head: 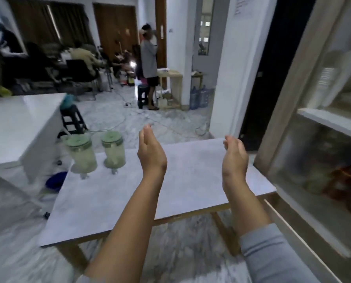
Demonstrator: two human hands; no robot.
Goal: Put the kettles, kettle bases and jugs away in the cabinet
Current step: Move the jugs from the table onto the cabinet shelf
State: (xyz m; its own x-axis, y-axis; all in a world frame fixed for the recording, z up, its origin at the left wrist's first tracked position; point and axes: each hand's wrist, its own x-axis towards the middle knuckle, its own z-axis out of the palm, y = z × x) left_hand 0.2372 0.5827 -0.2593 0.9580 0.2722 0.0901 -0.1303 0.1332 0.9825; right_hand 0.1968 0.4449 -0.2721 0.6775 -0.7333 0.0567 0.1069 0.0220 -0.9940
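Note:
Two clear jugs with pale green lids stand at the far left corner of the grey table (113, 201): the left jug (81, 154) and the right jug (113, 149). My left hand (151, 152) is raised over the table's middle, empty, fingers together and slightly curled, a little right of the right jug. My right hand (235, 155) hovers near the table's far right edge, empty, fingers loosely curved. The cabinet (326, 123) stands on the right with white shelves; blurred items sit on its lower shelf.
A white counter (17, 127) stands at the left, with a black stool (72, 121) and a blue basin (55, 180) near it. People sit and stand in the background room. A dark doorway (268, 78) opens beside the cabinet. Cables cross the marble floor.

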